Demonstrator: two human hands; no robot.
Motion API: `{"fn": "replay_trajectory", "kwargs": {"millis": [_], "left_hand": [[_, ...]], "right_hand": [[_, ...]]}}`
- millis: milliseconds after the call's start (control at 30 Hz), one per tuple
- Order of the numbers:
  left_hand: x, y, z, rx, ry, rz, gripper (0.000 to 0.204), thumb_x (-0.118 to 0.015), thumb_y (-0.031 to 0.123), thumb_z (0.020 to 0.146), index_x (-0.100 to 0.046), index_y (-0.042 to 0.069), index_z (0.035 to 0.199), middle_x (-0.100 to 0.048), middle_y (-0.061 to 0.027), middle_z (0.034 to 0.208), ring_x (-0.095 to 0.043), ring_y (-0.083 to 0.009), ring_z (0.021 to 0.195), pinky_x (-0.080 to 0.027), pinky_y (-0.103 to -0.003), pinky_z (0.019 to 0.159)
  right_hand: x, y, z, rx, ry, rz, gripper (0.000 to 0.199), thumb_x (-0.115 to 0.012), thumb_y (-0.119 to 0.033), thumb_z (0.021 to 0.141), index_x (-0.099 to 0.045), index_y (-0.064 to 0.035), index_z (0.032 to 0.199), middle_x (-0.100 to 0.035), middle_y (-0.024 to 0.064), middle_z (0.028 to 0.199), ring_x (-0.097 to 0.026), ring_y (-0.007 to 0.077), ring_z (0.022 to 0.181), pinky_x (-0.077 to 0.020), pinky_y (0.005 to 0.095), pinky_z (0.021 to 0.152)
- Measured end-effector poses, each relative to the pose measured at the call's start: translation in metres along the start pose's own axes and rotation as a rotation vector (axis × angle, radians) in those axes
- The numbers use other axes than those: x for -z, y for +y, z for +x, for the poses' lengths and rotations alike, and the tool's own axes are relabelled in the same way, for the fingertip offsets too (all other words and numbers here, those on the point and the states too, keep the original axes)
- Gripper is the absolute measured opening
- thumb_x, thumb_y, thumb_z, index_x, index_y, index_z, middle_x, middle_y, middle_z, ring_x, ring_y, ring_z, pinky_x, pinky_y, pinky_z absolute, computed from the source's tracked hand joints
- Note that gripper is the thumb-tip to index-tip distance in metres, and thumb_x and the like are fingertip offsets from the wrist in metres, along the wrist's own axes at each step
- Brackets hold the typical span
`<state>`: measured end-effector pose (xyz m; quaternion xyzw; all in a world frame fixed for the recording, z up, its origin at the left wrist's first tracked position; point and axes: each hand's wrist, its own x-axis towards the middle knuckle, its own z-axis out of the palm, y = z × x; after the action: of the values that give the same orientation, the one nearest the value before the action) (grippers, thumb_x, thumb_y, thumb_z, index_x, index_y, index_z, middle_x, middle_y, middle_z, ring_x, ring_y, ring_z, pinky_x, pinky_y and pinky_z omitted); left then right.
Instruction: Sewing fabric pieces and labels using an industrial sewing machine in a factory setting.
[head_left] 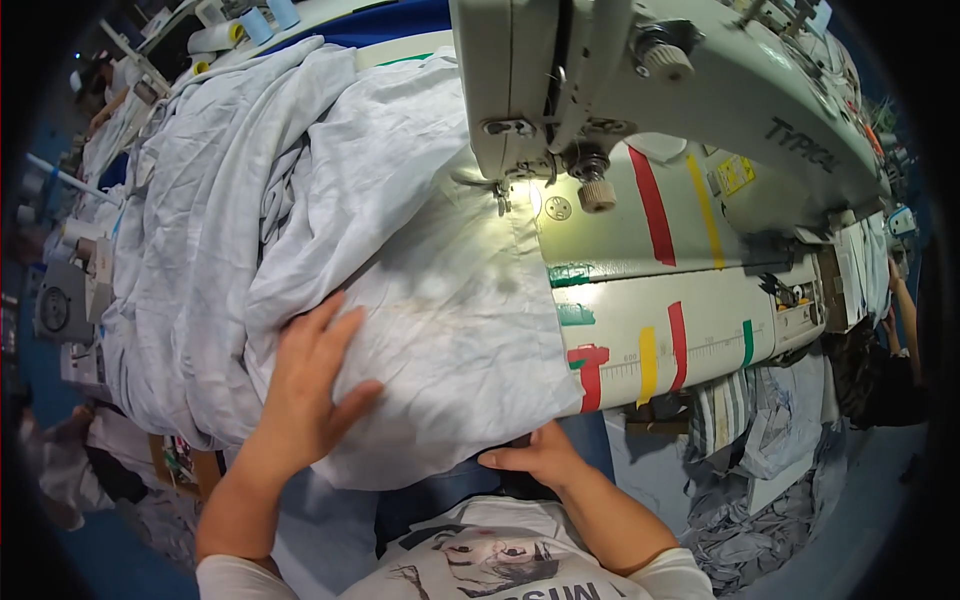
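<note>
My left hand (322, 375) lies on a large white cloth (450, 330), its fingers spread and thumb apart, with nothing gripped. At the cloth's near edge is my right hand (548, 458); its thumb points left just below the edge, and its other fingers are mostly hidden, so its grip cannot be told. The cloth's straight right side runs from the lit presser foot (503, 197) of a white sewing machine (740, 90) down toward my lap. More of the cloth is bunched in deep folds on the left.
Red, yellow and green tape strips (650, 205) mark the machine bed (600, 240) on the right. Small tools lie in a tray (795, 295) at its right end. Thread cones (215, 38) stand at the far left. Below right are striped fabric (718, 410) and scraps (750, 540).
</note>
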<state>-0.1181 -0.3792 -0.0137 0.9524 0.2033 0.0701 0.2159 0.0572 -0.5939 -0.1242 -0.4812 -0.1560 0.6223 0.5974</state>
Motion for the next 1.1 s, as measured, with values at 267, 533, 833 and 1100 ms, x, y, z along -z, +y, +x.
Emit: {"fn": "replay_trajectory", "kwargs": {"millis": [267, 533, 833, 1100], "left_hand": [[0.011, -0.093, 0.0, 0.303, 0.261, 0.091, 0.063, -0.063, 0.03, 0.091, -0.04, 0.003, 0.144, -0.042, -0.0246, 0.146, -0.039, -0.0377, 0.136, -0.031, -0.037, 0.111], [0.031, -0.084, -0.012, 0.566, 0.242, 0.211, 0.055, -0.068, 0.029, 0.086, -0.053, -0.005, 0.125, -0.067, -0.0206, 0.108, -0.063, -0.0345, 0.101, -0.048, -0.038, 0.091], [0.091, -0.05, 0.016, 0.402, 0.578, -0.8, 0.03, -0.052, 0.025, 0.1, -0.06, 0.002, 0.118, -0.069, -0.0039, 0.102, -0.062, -0.0079, 0.086, -0.048, -0.022, 0.079], [0.141, -0.061, 0.068, 0.309, 0.497, -0.421, 0.029, -0.057, 0.023, 0.098, -0.057, 0.004, 0.075, -0.05, 0.0068, 0.067, -0.042, -0.0055, 0.063, -0.037, -0.025, 0.058]], "right_hand": [[-0.018, 0.01, -0.027, -0.115, -0.388, 0.107, 0.01, -0.068, -0.002, 0.088, -0.067, -0.0008, 0.098, -0.068, 0.0036, 0.085, -0.063, 0.0094, 0.077, -0.049, 0.0234, 0.072], [-0.022, -0.082, -0.036, 0.736, 0.601, -1.174, 0.026, -0.074, -0.01, 0.079, -0.062, -0.0002, 0.1, -0.06, 0.0074, 0.099, -0.057, 0.0147, 0.081, -0.0456, 0.0275, 0.071], [-0.037, -0.105, 0.037, 0.331, -0.114, 0.413, 0.018, -0.057, -0.014, 0.096, -0.058, -0.001, 0.109, -0.06, 0.0091, 0.118, -0.062, 0.017, 0.096, -0.0521, 0.0314, 0.086], [-0.069, -0.064, -0.046, 0.152, -0.195, 0.223, 0.057, -0.073, -0.009, 0.081, -0.049, 0.0027, 0.132, -0.062, 0.0124, 0.122, -0.06, 0.0199, 0.112, -0.0479, 0.0332, 0.097]]}}
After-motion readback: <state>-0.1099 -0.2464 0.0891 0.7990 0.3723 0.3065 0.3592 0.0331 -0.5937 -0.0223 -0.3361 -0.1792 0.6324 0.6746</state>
